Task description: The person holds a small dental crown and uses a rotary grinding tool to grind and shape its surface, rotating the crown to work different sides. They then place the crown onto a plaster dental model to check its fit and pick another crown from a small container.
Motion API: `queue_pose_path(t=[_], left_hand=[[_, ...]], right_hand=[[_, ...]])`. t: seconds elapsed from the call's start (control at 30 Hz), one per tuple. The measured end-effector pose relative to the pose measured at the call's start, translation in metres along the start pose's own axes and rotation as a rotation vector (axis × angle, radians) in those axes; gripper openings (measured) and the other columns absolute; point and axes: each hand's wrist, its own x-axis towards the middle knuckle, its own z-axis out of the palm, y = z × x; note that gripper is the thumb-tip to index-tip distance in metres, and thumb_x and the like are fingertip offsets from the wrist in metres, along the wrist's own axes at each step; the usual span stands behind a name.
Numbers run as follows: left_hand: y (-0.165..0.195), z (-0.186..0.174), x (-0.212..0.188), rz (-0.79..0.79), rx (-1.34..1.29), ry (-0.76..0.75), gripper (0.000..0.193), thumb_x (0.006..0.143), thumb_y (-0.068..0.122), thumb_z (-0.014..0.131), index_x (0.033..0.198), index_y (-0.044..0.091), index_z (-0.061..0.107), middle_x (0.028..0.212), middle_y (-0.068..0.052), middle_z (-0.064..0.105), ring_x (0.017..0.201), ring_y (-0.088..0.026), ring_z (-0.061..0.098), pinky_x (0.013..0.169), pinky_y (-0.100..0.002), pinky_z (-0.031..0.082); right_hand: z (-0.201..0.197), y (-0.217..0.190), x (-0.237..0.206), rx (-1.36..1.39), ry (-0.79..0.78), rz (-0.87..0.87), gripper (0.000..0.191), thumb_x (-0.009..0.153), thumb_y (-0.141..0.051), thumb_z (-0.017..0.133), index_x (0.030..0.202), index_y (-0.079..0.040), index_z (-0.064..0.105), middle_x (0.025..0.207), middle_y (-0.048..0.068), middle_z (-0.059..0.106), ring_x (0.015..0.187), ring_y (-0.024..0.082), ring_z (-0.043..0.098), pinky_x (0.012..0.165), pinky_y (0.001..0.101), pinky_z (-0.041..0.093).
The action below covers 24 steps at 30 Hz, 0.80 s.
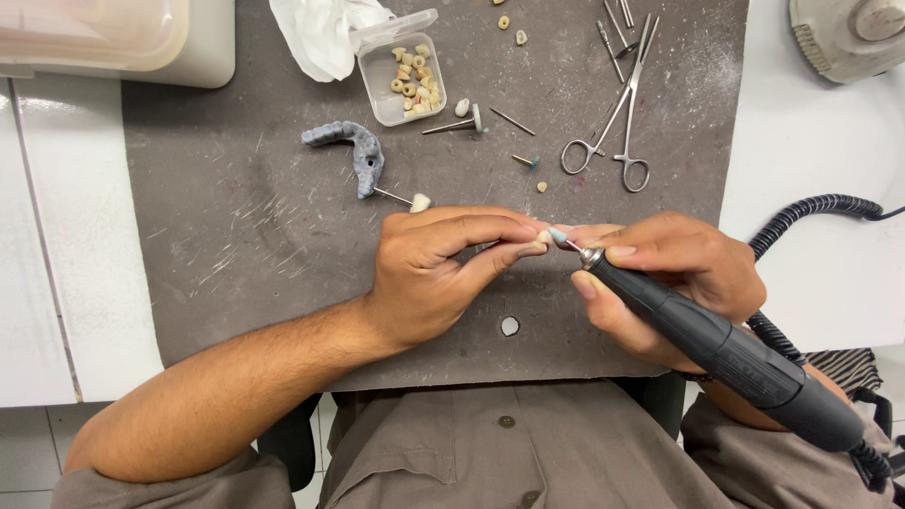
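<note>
The white counter (830,170) carries a grey work mat (236,245), dusted pale and scored with scratches; everything below is placed from that mat. Over its near-centre the left hand (443,273) pinches a small cream tooth-shaped piece (544,237) tight between thumb and fingertips, fingers narrow and curled. Touching it from the right is the pale blue tip (558,234) of a black rotary handpiece (716,344), gripped pen-style in the right hand (669,273), its coiled cable (801,212) running off the mat's right edge.

Risks, as I judge them: the piece is tiny and mostly hidden by the fingers, so the spinning tip could skate off it and nick a fingertip, or flick the piece out of the pinch. Too much pressure could take off too much material. The cable, if it drags, could pull the handpiece off line.

On the mat's far side lie metal forceps (613,123) at the right, a clear open box of small cream pieces (407,80) near the middle, a blue-grey dental arch model (351,146) left of it, and loose burs (452,123) between them. A sweep of the left forearm could scatter those.
</note>
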Motion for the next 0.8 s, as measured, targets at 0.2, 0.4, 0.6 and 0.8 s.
queue_pose_path(t=[0.2,0.4,0.6,0.8], left_hand=[[0.0,0.002,0.0,-0.057,-0.098,-0.003,0.011,0.1,-0.002,0.072,0.111,0.0,0.073,0.115,-0.012,0.078,0.105,-0.018,0.079,0.093,-0.027,0.067],[-0.001,0.003,-0.002,-0.05,-0.093,-0.018,0.01,0.101,-0.003,0.071,0.111,0.0,0.073,0.116,-0.012,0.077,0.107,-0.019,0.079,0.093,-0.027,0.067],[-0.003,0.002,-0.003,-0.037,-0.049,0.0,0.011,0.099,-0.003,0.073,0.11,-0.001,0.074,0.115,-0.012,0.078,0.106,-0.019,0.079,0.092,-0.028,0.067],[-0.004,0.002,-0.004,-0.031,-0.048,0.0,0.011,0.098,-0.003,0.073,0.109,0.0,0.073,0.114,-0.012,0.078,0.105,-0.019,0.079,0.091,-0.028,0.067]], right_hand=[[0.004,0.001,0.008,-0.191,-0.013,-0.14,0.038,0.086,0.005,0.08,0.115,0.0,0.056,0.095,0.016,0.068,0.096,0.028,0.078,0.089,0.0412,0.069],[0.002,-0.007,0.014,-0.282,-0.095,-0.158,0.038,0.085,0.002,0.083,0.112,0.003,0.055,0.095,0.017,0.069,0.099,0.031,0.078,0.093,0.042,0.068],[0.004,-0.009,0.015,-0.258,-0.092,-0.144,0.037,0.085,0.004,0.083,0.111,0.001,0.056,0.096,0.017,0.071,0.105,0.036,0.076,0.093,0.0417,0.068],[0.003,-0.01,0.016,-0.248,-0.104,-0.134,0.038,0.083,0.003,0.082,0.11,0.002,0.056,0.093,0.017,0.07,0.102,0.036,0.076,0.091,0.0425,0.067]])
